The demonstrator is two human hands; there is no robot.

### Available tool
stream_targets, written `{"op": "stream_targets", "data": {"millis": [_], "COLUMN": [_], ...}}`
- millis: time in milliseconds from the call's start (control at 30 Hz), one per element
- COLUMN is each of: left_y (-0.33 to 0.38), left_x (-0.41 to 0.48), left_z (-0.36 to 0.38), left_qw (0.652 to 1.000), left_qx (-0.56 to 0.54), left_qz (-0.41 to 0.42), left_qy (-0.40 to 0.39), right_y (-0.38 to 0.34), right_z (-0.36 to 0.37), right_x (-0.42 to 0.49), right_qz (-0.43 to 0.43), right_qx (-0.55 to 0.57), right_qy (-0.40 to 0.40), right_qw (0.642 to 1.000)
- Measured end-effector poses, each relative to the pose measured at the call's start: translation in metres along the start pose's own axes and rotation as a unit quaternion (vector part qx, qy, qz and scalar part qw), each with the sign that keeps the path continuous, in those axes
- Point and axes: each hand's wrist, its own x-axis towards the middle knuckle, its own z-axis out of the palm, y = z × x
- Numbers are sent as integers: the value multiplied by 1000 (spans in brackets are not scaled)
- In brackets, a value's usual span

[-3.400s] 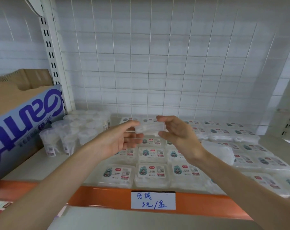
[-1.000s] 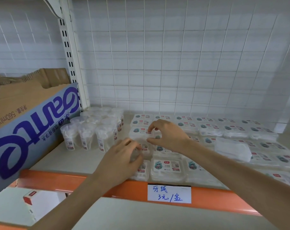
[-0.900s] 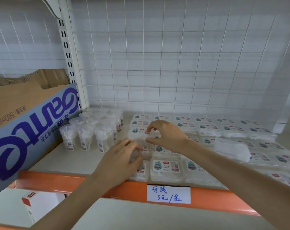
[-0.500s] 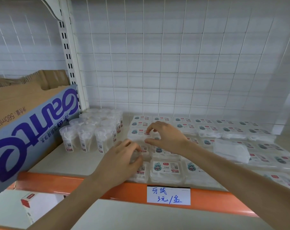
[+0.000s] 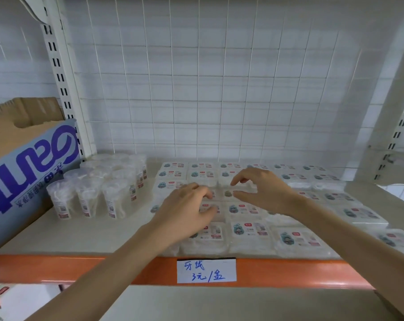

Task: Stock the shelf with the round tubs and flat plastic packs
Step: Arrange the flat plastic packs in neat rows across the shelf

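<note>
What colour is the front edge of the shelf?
The shelf edge is orange, seen best in the head view.

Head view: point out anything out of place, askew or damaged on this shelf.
The cardboard box left of the round tubs sits with its blue lettering upside down. The tubs stand upright in a tight cluster, and the flat packs lie in even rows, labels up. The left hand and right hand hide a few packs.

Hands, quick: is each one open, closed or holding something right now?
Left hand: open, fingers loosely curled over the flat packs, gripping nothing.
Right hand: open, thumb and fingers apart, holding nothing.
</note>
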Motion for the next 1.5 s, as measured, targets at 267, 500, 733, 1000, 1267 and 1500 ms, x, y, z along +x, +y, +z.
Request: {"op": "stream_targets", "data": {"millis": [267, 500, 733, 1000, 1267, 1500], "left_y": [35, 40, 34, 29, -5, -21], "left_x": [24, 31, 32, 24, 11, -2], "left_z": [22, 26, 23, -6, -20, -24], "left_qw": [998, 997, 993, 941, 807, 774], "left_qx": [-27, -36, -101, -306, -546, -584], "left_qz": [34, 35, 2, -129, -224, -242], "left_qy": [-48, -62, -69, -64, -25, 33], "right_y": [47, 68, 54, 5, -29, -40], "right_z": [-34, -44, -35, -15, 2, 11], "right_x": [-58, -77, -66, -38, -26, -19], "right_qz": [86, 121, 99, -21, -19, 140], "right_qx": [-6, 10, 56, 93, 207, 481], "right_qy": [-47, -45, 0, 46, 84, 8], "right_qw": [995, 992, 994, 994, 974, 865]}}
